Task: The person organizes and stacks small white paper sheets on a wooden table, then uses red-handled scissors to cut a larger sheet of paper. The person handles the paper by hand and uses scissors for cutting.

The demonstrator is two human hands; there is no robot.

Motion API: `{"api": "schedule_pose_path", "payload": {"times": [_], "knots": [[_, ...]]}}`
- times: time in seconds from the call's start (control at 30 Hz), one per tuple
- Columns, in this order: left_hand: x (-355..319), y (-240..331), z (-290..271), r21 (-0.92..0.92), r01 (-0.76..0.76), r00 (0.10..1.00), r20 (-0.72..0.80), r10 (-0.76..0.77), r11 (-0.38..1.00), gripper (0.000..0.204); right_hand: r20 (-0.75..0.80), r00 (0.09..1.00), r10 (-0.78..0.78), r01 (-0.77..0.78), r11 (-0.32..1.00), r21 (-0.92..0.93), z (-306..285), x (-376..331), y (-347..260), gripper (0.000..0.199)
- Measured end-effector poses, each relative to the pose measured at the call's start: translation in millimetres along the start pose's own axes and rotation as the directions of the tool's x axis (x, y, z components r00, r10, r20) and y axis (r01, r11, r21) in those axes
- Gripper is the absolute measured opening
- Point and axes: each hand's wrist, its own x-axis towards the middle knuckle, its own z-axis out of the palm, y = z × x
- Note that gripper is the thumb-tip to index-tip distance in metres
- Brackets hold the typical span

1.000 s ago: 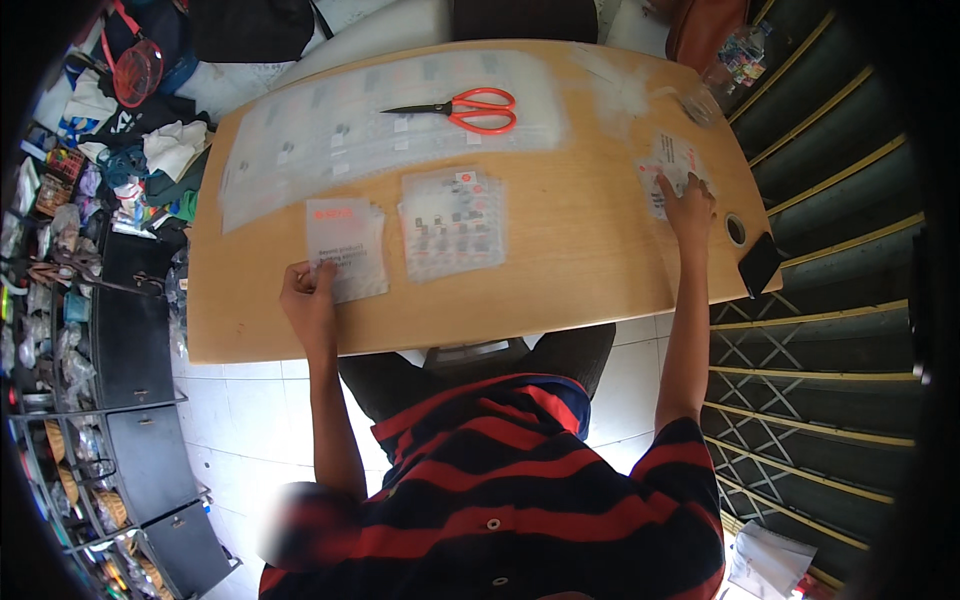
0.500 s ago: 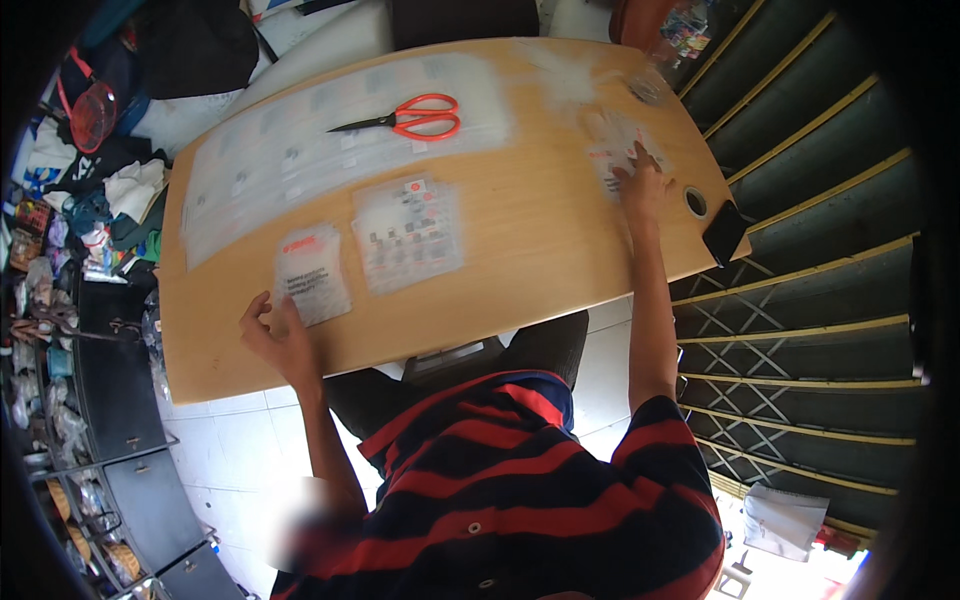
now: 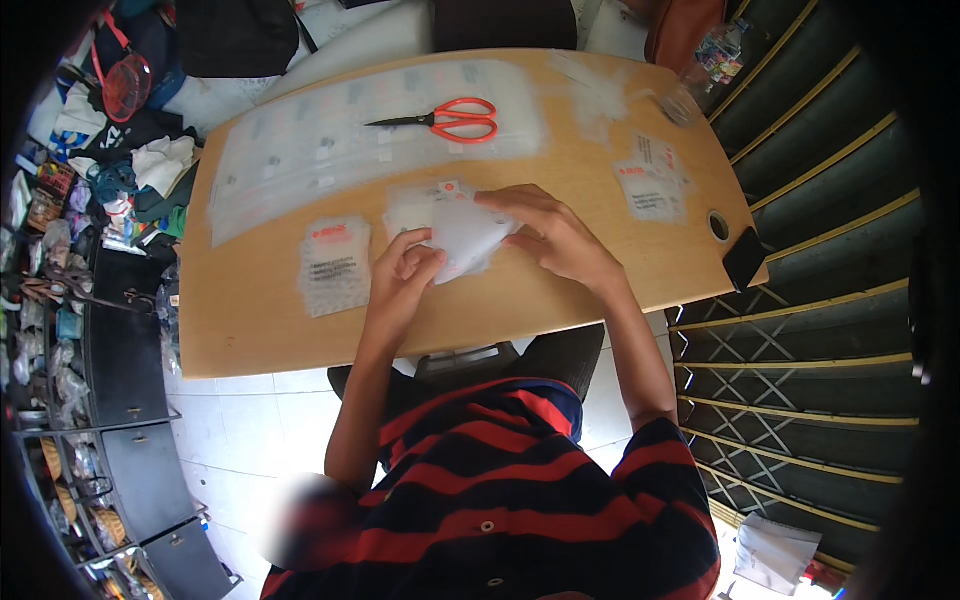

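Note:
Above the front middle of the table I hold a cloudy, translucent plastic sheet (image 3: 466, 236), which looks like a small bag. My left hand (image 3: 403, 272) pinches its left edge between thumb and fingers. At the right edge, the thumb and fingers of my right hand (image 3: 562, 238) close on it. Beneath it lies a pile of printed clear plastic pieces (image 3: 408, 212), mostly covered. Left of my left hand sits a stack of translucent plastic pieces (image 3: 335, 265) with red and dark print. Another printed plastic pile (image 3: 652, 190) rests farther right on the table.
Red-handled scissors (image 3: 463, 120) lie on large plastic sheets (image 3: 300, 150) along the back of the table (image 3: 560, 290). A tape roll (image 3: 717, 226) and a black phone (image 3: 744, 260) are at the right edge. A folding metal gate (image 3: 800, 350) stands to the right, with cluttered shelves (image 3: 75, 400) leftward.
My right hand has come from the right-hand pile to the middle. My left hand has moved right from beside the left stack. Both now hold the plastic sheet.

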Motion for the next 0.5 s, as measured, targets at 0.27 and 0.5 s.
{"api": "schedule_pose_path", "payload": {"times": [0.27,0.5], "knots": [[22.5,-35.2,-33.6,0.095,-0.106,0.950,-0.283,0.129,0.990,0.027,-0.103,0.988,0.116,-0.112,0.993,0.049,23.6,9.2,18.9,0.056],[20.9,-29.7,-32.1,0.603,-0.105,0.827,-0.390,0.406,0.791,0.037,-0.345,0.910,0.231,-0.324,0.915,-0.241,-1.2,-22.1,69.3,0.052]]}}
